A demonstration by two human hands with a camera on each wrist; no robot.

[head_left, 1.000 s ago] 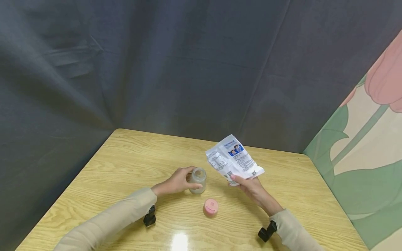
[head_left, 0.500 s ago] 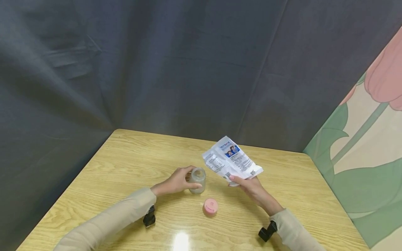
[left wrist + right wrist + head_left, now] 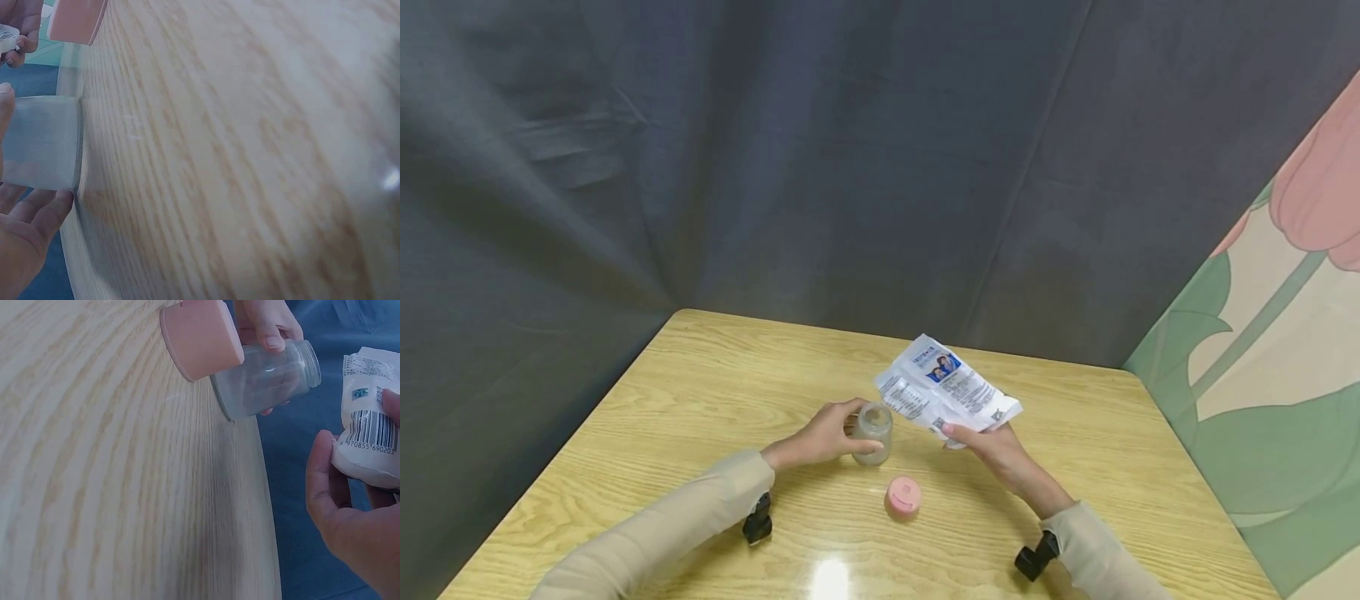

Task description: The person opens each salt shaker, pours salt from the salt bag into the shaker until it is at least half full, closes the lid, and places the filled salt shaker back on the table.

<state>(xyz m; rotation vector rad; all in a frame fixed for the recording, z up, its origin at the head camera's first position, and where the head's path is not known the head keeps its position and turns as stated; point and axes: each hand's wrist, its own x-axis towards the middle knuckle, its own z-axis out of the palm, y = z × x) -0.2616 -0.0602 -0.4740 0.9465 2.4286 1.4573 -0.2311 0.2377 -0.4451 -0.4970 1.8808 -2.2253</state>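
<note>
A clear, frosted-looking glass jar (image 3: pixel 877 427) stands upright on the table with no lid on its mouth. My left hand (image 3: pixel 822 434) grips it from the left, with the thumb in front and the fingers behind. To its right, my right hand (image 3: pixel 997 455) holds a white printed packet (image 3: pixel 947 387) by its lower end, thumb on top. The packet is raised and tilted, its left edge close to the jar's mouth. A barcode shows on the packet (image 3: pixel 370 428) in the right wrist view. What is inside the packet is hidden.
A round pink lid (image 3: pixel 903 497) lies on the wooden table (image 3: pixel 715 375), just in front of the jar. Dark cloth (image 3: pixel 850 167) hangs behind and to the left. A panel with a flower pattern (image 3: pixel 1285 350) borders the right side.
The packet has tipped down and to the left, bringing its left edge nearer the jar's mouth. My left hand, the jar and the lid have stayed in place.
</note>
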